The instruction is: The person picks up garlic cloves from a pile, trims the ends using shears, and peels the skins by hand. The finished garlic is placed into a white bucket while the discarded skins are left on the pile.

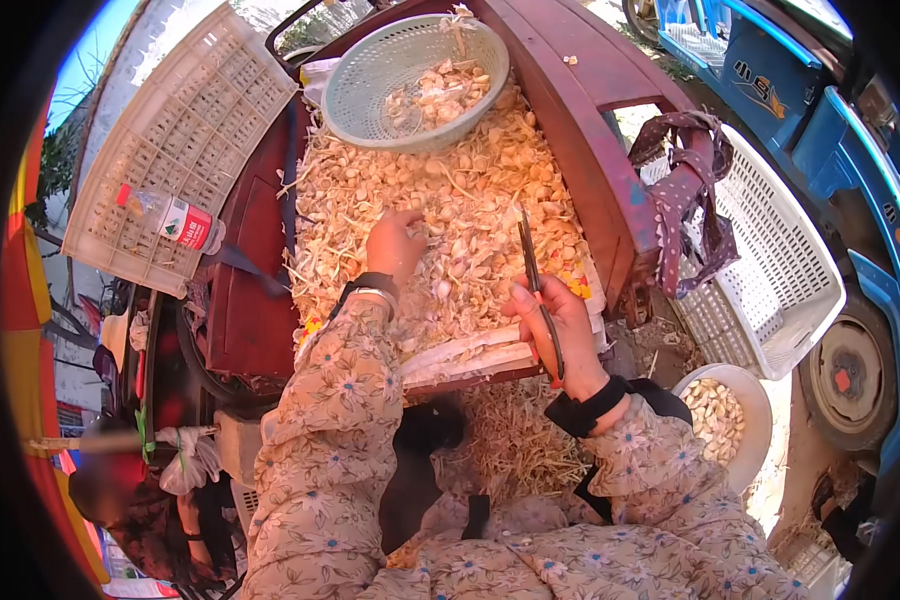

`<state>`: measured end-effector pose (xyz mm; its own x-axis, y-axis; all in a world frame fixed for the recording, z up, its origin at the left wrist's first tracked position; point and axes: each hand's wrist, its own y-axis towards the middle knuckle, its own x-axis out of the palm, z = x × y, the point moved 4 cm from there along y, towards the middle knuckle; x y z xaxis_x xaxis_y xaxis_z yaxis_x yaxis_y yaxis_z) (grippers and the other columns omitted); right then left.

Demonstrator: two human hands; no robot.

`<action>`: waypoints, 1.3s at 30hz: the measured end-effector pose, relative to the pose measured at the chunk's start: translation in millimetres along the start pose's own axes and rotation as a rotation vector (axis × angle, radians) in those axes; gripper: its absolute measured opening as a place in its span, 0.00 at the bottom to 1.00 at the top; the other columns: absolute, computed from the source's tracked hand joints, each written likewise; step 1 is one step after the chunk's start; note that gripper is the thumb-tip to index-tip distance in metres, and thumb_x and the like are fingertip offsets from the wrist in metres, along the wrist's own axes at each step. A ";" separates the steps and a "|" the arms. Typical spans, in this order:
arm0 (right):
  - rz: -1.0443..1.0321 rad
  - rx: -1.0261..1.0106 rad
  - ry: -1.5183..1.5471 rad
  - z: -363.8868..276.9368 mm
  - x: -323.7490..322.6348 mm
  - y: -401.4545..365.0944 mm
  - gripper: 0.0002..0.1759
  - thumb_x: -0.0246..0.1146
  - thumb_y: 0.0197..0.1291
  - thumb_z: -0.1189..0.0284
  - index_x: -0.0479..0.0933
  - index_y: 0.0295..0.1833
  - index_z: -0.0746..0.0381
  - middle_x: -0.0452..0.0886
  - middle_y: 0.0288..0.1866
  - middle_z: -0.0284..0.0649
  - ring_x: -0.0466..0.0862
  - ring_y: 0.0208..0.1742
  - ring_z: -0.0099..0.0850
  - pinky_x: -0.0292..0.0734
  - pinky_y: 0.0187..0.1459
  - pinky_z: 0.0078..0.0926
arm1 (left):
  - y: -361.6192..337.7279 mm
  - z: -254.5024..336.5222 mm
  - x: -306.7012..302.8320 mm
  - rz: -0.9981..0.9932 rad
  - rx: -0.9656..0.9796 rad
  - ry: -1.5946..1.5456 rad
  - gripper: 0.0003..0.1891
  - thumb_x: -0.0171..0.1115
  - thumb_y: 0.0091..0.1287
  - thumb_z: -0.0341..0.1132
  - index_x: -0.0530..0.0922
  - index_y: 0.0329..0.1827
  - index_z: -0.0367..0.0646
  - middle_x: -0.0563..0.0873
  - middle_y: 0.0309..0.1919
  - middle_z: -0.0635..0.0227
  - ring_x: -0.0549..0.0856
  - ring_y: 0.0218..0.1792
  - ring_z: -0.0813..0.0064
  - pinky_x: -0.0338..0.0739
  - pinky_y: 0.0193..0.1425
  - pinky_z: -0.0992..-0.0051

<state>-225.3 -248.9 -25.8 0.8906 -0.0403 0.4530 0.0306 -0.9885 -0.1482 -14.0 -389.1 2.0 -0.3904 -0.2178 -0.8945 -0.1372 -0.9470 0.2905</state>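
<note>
A spread of garlic bulbs, cloves and dry skins (470, 205) covers the bed in front of me. My left hand (397, 247) is at the left-middle of this garlic, its fingers curled down against it; whatever they hold is hidden. Closed around dark, slim scissors (529, 250), my right hand (555, 320) is above the near right edge of the pile. The blades point away from me, with the handle end toward my wrist. At the far end of the garlic sits a pale green colander (350, 110) with garlic and skins inside.
Left of the bed, a plastic crate (185, 110) carries a plastic bottle (180, 222). On the right are a white crate (780, 240), a bowl of peeled cloves (755, 440) and a blue vehicle (800, 120). Dry stalks (520, 440) lie below the bed. Another person's arm (192, 525) shows lower left.
</note>
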 end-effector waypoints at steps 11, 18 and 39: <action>-0.037 0.038 -0.074 2.3 -2.7 11.8 0.17 0.59 0.62 0.60 0.71 0.47 0.63 0.78 0.28 0.34 0.69 0.19 0.12 0.61 0.18 0.09 | 9.6 -9.3 12.8 -0.353 -0.208 0.142 0.18 0.62 0.50 0.26 0.74 0.46 0.41 0.81 0.43 0.55 0.80 0.46 0.56 0.74 0.49 0.68; -0.074 -0.274 -0.615 -1.6 4.9 3.8 0.22 0.67 0.52 0.59 0.75 0.46 0.62 0.78 0.30 0.37 0.79 0.33 0.30 0.73 0.35 0.26 | -46.6 5.5 -19.0 -0.096 -0.234 -0.427 0.18 0.66 0.52 0.30 0.76 0.47 0.38 0.82 0.38 0.63 0.81 0.38 0.72 0.74 0.42 0.75; -0.353 -0.525 -0.785 -5.8 23.4 -22.8 0.19 0.66 0.52 0.62 0.76 0.47 0.60 0.78 0.27 0.39 0.79 0.27 0.34 0.72 0.29 0.27 | -109.0 66.0 -71.1 -0.308 -0.163 -0.479 0.09 0.66 0.52 0.28 0.80 0.36 0.36 0.79 0.27 0.76 0.73 0.29 0.88 0.68 0.33 0.83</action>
<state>-207.8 -228.2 -6.8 0.9217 0.1878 -0.3393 0.3154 -0.8721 0.3741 -31.4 -254.9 56.4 -0.7276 0.1676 -0.6652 -0.1827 -0.9820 -0.0476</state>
